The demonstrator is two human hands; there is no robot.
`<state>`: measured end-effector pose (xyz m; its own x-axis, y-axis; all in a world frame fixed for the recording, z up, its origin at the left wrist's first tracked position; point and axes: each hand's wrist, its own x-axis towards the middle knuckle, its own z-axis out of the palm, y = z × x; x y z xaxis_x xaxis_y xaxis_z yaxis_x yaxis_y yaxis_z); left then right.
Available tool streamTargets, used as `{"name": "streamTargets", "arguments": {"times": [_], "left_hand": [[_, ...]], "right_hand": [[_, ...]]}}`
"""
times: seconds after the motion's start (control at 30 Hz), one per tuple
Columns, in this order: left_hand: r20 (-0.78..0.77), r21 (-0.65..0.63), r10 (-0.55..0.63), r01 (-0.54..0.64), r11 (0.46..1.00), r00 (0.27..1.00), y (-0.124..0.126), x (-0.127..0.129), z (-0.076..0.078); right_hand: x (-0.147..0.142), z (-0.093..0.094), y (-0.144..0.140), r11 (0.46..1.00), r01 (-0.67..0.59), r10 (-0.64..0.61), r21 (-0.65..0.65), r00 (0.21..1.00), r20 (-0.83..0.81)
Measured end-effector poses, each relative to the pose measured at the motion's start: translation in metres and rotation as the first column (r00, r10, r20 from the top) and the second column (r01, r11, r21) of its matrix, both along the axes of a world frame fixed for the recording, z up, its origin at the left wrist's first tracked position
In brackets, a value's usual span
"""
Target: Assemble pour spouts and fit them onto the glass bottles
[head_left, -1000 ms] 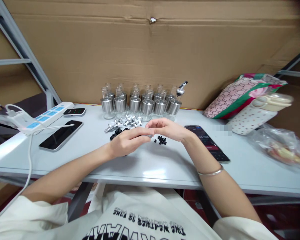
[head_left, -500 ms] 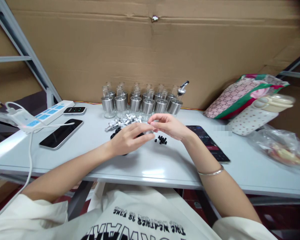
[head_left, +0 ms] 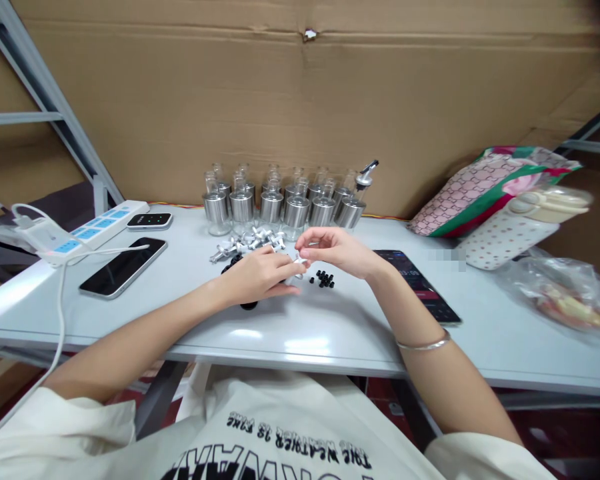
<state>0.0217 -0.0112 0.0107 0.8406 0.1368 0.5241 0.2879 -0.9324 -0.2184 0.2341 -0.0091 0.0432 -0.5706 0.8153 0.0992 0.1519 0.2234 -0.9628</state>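
Observation:
My left hand is closed round a silver pour spout, whose tip sticks up between thumb and fingers. My right hand pinches at the top of that spout; whether a small part sits between its fingertips is hidden. Just beyond my left hand lies a heap of silver pour spouts. Black round pieces are partly covered by that hand. Below my right hand is a small group of black caps.
Glass bottles with metal sleeves stand in two rows at the back; one carries a fitted pour spout. At left lie a phone and a power strip. Another phone, a tumbler and plastic bag are at right.
My left hand has turned slightly and its fingers have lowered, so more of the silver spout shows. My right hand stays at the spout's tip, almost unmoved.

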Motion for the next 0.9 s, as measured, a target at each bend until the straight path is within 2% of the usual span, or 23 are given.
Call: {"name": "streamTargets", "arguments": {"times": [0.13,0.2,0.33,0.43,0.5,0.6,0.67,0.73,0.8,0.9], "left_hand": [[-0.039,0.114,0.009,-0.004,0.994,0.999,0.004,-0.005,0.004],[-0.007,0.116,0.023,-0.022,0.993,1.0,0.007,-0.008,0.007],[0.024,0.029,0.033,-0.034,0.999,0.999,0.01,-0.012,0.011],[0.044,0.024,0.01,-0.011,1.0,0.999,0.009,-0.01,0.01],[0.03,0.026,0.009,-0.009,1.0,1.0,0.007,-0.009,0.009],[-0.005,0.017,0.02,-0.02,1.0,1.0,0.006,-0.008,0.009],[-0.011,0.014,0.024,-0.023,1.0,1.0,0.005,-0.008,0.009],[-0.005,0.016,0.018,-0.018,1.0,1.0,0.005,-0.008,0.009],[0.005,0.021,0.006,-0.006,1.0,1.0,0.005,-0.007,0.008],[0.009,0.019,-0.005,0.005,1.0,1.0,0.005,-0.007,0.008]], "right_hand": [[0.015,0.004,0.005,0.997,-0.027,0.0,0.074,0.942,0.336],[0.023,0.003,0.01,0.992,-0.029,-0.031,0.125,0.892,0.451],[0.028,-0.003,0.017,0.975,-0.088,-0.057,0.203,0.786,0.616],[0.023,-0.008,0.018,0.972,-0.109,-0.073,0.21,0.705,0.705],[0.019,-0.01,0.018,0.973,-0.115,-0.069,0.202,0.684,0.726],[0.016,-0.013,0.017,0.977,-0.114,-0.048,0.178,0.7,0.713],[0.016,-0.012,0.016,0.981,-0.083,-0.054,0.176,0.753,0.656],[0.015,-0.01,0.013,0.987,-0.027,-0.061,0.159,0.852,0.52],[0.013,-0.005,0.009,0.994,0.019,-0.051,0.106,0.947,0.317],[0.011,0.002,0.003,0.997,0.049,-0.052,0.052,0.996,0.076]]}}
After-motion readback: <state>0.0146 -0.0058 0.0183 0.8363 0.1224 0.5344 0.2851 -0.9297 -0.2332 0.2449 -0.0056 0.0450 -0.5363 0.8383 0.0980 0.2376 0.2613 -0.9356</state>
